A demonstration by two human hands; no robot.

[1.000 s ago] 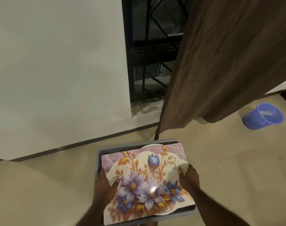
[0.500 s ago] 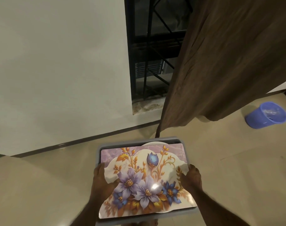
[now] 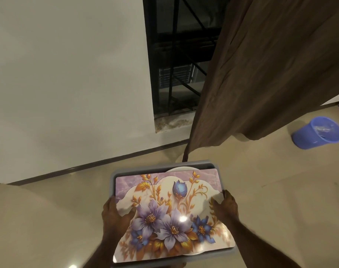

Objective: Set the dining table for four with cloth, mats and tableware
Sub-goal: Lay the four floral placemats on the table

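We carry a grey rectangular plastic tray (image 3: 114, 176) in front of us, one hand on each long side. Our left hand (image 3: 116, 214) grips the left rim, thumb laid over the edge of the glossy floral place mat (image 3: 170, 213) printed with purple and blue flowers, and our right hand (image 3: 225, 207) clamps the right rim the same way, so both hands are closed on tray and mat together. We judge the thumbs sit on top because the mat is thin and slick and would slide or lift as we walk. The mat covers nearly the whole tray; the rim of a white round plate (image 3: 181, 168) peeks out under its far edge and another pale curved edge shows at the near right corner, so the tableware rides beneath it. How many mats or plates are stacked we cannot tell.

No table is in view; ahead are a cream tiled floor (image 3: 48, 219), a plain white wall (image 3: 68, 74), a dark barred window (image 3: 176, 64), a brown hanging curtain (image 3: 271, 64) and a blue plastic bucket (image 3: 317, 134) on the floor to the right. The setting itself seems not yet begun.

Against the earlier frames, our grip is unchanged, while the wall and window sit slightly differently in view and the bucket lies nearer the right edge, so we seem to be moving or turning with the load.
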